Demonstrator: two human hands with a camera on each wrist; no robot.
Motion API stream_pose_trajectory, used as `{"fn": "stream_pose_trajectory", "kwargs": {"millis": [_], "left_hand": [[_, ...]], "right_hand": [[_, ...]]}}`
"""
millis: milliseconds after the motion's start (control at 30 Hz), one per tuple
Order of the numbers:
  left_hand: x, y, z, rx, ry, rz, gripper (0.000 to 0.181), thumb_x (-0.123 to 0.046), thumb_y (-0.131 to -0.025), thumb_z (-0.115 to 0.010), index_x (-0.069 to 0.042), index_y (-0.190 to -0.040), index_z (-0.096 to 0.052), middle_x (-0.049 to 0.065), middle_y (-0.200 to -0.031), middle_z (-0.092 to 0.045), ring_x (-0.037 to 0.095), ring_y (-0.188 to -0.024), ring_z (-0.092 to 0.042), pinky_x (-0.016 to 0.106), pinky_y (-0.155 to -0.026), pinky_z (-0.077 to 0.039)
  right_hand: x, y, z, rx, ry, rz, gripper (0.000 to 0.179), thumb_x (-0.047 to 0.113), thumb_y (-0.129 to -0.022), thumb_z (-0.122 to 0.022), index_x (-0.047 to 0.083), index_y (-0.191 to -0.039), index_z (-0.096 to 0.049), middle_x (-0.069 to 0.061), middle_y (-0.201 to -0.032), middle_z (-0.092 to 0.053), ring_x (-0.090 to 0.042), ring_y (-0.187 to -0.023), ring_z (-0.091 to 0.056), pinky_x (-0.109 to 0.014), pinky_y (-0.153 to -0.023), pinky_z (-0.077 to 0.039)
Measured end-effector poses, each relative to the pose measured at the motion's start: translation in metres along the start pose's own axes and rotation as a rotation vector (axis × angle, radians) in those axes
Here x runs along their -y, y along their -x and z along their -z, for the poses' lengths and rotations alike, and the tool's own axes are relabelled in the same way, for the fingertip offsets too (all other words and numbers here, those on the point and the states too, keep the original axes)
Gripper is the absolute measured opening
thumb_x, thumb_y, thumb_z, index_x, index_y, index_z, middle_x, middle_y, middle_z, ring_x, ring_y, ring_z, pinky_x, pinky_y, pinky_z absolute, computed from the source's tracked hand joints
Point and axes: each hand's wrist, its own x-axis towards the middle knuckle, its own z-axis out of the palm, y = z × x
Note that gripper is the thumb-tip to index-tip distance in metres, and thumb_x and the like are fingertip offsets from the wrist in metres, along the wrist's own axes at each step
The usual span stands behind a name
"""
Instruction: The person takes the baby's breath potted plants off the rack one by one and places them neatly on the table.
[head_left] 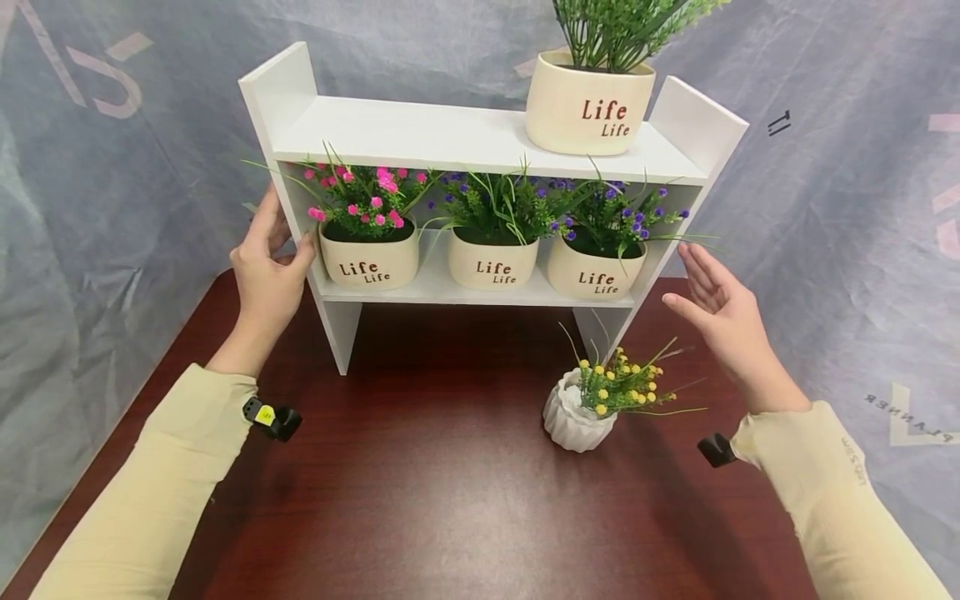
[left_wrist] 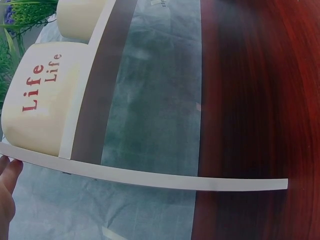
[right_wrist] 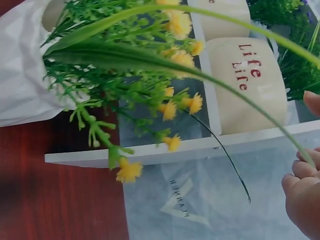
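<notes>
My left hand point(head_left: 268, 267) touches the left side panel of a white two-tier shelf point(head_left: 420, 129), its fingertips at the panel's outer side and front edge. My right hand point(head_left: 723, 321) is beside the right side panel, fingers fairly straight and holding nothing; contact with the panel cannot be told. On the lower tier stand a pot with pink flowers point(head_left: 367, 254) and two pots with purple flowers, one in the middle point(head_left: 492, 258) and one at right point(head_left: 596, 271). A larger pot of tall greenery point(head_left: 588, 104) occupies the upper tier's right end.
A small white pleated pot point(head_left: 576, 417) with yellow flowers stands on the dark red wooden table point(head_left: 420, 467), in front of the shelf's right leg. Its leaves reach toward my right forearm. Grey printed sheeting point(head_left: 840, 275) hangs behind and at both sides.
</notes>
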Motion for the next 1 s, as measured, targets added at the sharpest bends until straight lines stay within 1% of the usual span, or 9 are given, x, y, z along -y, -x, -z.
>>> {"fn": "stream_pose_trajectory", "kwargs": {"millis": [100, 200, 333, 433, 567, 700, 833, 1000], "left_hand": [[0.0, 0.0, 0.0, 0.006, -0.001, 0.001, 0.065, -0.003, -0.09, -0.059, -0.028, -0.148, -0.042, 0.006, -0.135, -0.061, 0.014, -0.115, -0.065, 0.001, -0.072, -0.048], [0.001, 0.0, -0.001, 0.005, -0.001, -0.001, 0.065, -0.003, -0.09, -0.058, -0.028, -0.148, -0.042, 0.005, -0.136, -0.061, 0.015, -0.115, -0.065, 0.001, -0.072, -0.048], [0.002, 0.001, 0.0, 0.005, -0.003, -0.005, 0.064, -0.003, -0.091, -0.059, -0.027, -0.148, -0.042, 0.005, -0.137, -0.06, 0.015, -0.115, -0.065, 0.001, -0.073, -0.048], [0.002, 0.001, 0.0, 0.004, -0.005, -0.004, 0.065, -0.003, -0.09, -0.059, -0.027, -0.148, -0.042, 0.005, -0.136, -0.06, 0.015, -0.115, -0.065, 0.001, -0.072, -0.048], [0.002, 0.001, 0.0, 0.004, -0.007, 0.002, 0.065, -0.003, -0.09, -0.059, -0.027, -0.148, -0.042, 0.006, -0.136, -0.06, 0.015, -0.114, -0.065, 0.001, -0.072, -0.049], [0.002, 0.001, 0.0, 0.008, -0.003, 0.004, 0.064, -0.004, -0.091, -0.059, -0.027, -0.148, -0.042, 0.006, -0.137, -0.06, 0.018, -0.116, -0.064, 0.001, -0.072, -0.049], [0.001, 0.001, 0.0, 0.011, -0.005, 0.0, 0.065, -0.003, -0.091, -0.059, -0.028, -0.148, -0.041, 0.004, -0.138, -0.059, 0.021, -0.117, -0.063, 0.001, -0.072, -0.048], [0.002, 0.001, 0.001, 0.007, -0.004, -0.005, 0.066, -0.002, -0.09, -0.059, -0.028, -0.148, -0.041, 0.004, -0.139, -0.058, 0.021, -0.117, -0.063, 0.0, -0.071, -0.048]], "right_hand": [[0.003, -0.004, -0.002, -0.014, 0.015, 0.02, 0.075, -0.002, -0.091, -0.062, 0.004, -0.154, -0.021, -0.01, -0.16, -0.024, -0.014, -0.149, -0.023, -0.014, -0.116, -0.026], [0.005, -0.008, -0.005, -0.034, 0.013, 0.038, 0.075, -0.004, -0.091, -0.061, 0.001, -0.154, -0.02, -0.013, -0.162, -0.018, -0.016, -0.15, -0.02, -0.016, -0.118, -0.023], [0.007, -0.013, -0.008, -0.07, 0.029, 0.065, 0.077, -0.004, -0.09, -0.061, 0.004, -0.154, -0.019, -0.011, -0.163, -0.015, -0.018, -0.151, -0.016, -0.02, -0.121, -0.019], [0.011, -0.016, -0.009, -0.102, 0.135, 0.096, 0.078, -0.003, -0.091, -0.061, 0.008, -0.155, -0.019, -0.009, -0.163, -0.017, -0.017, -0.151, -0.017, -0.02, -0.12, -0.02], [0.018, -0.02, -0.01, -0.143, 0.278, 0.142, 0.077, -0.003, -0.092, -0.06, 0.01, -0.155, -0.018, -0.008, -0.162, -0.02, -0.014, -0.15, -0.02, -0.018, -0.119, -0.022], [0.024, -0.023, -0.011, -0.171, 0.332, 0.173, 0.076, -0.001, -0.092, -0.06, 0.012, -0.155, -0.019, -0.007, -0.162, -0.021, -0.013, -0.15, -0.021, -0.016, -0.118, -0.023], [0.028, -0.026, -0.013, -0.199, 0.318, 0.2, 0.076, -0.002, -0.092, -0.059, 0.011, -0.155, -0.018, -0.007, -0.161, -0.023, -0.013, -0.149, -0.023, -0.016, -0.118, -0.025], [0.031, -0.03, -0.016, -0.238, 0.196, 0.227, 0.081, -0.008, -0.089, -0.058, 0.01, -0.155, -0.015, -0.01, -0.16, -0.027, -0.013, -0.148, -0.026, -0.02, -0.12, -0.025]]}}
